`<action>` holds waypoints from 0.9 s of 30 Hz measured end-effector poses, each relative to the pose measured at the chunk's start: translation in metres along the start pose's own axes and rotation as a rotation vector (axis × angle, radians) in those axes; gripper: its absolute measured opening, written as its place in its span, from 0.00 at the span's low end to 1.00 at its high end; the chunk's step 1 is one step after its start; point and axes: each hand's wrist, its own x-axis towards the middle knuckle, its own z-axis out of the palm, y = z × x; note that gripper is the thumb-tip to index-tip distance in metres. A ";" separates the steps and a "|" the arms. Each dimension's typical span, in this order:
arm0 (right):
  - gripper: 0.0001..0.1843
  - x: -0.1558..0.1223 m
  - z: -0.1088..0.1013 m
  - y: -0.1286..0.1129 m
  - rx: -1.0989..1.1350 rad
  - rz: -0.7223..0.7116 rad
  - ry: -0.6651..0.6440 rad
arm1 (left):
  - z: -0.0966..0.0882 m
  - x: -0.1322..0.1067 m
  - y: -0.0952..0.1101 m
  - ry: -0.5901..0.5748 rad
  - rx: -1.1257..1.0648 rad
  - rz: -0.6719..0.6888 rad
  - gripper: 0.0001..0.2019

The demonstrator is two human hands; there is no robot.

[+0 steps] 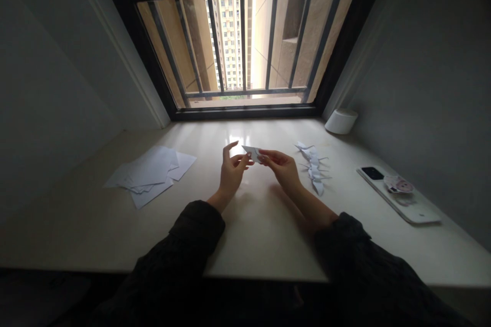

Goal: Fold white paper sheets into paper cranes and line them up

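Between my two hands, above the middle of the sill, is a small folded piece of white paper (251, 151) with a pointed left end. My right hand (282, 166) pinches its right side between thumb and fingers. On the left side, my left hand (232, 171) grips the lower edge with thumb and fingertips, its index finger raised. Right of my hands stand several folded paper cranes (313, 163) in a row. A loose pile of white paper sheets (148, 171) lies to the left.
The pale sill (264, 245) ends at a front edge near my forearms. A phone (416, 207) with a round grip lies at the right, and a white cylindrical object (341, 121) stands in the back right corner. A barred window (245, 112) closes the back.
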 end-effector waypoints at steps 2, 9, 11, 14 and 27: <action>0.18 0.000 0.000 -0.002 0.013 0.022 0.020 | -0.001 -0.002 0.005 -0.052 0.024 0.079 0.36; 0.14 0.001 -0.002 -0.004 -0.020 0.022 -0.016 | -0.005 0.000 0.008 -0.163 0.255 0.168 0.18; 0.15 0.000 -0.002 -0.005 -0.016 0.018 -0.047 | -0.006 0.001 0.007 -0.144 0.279 0.153 0.16; 0.17 -0.001 -0.001 -0.009 -0.004 0.013 -0.122 | -0.007 0.002 0.006 -0.121 0.252 0.166 0.16; 0.14 0.000 -0.007 -0.010 -0.106 -0.122 -0.199 | -0.012 0.011 0.011 -0.216 0.063 0.133 0.14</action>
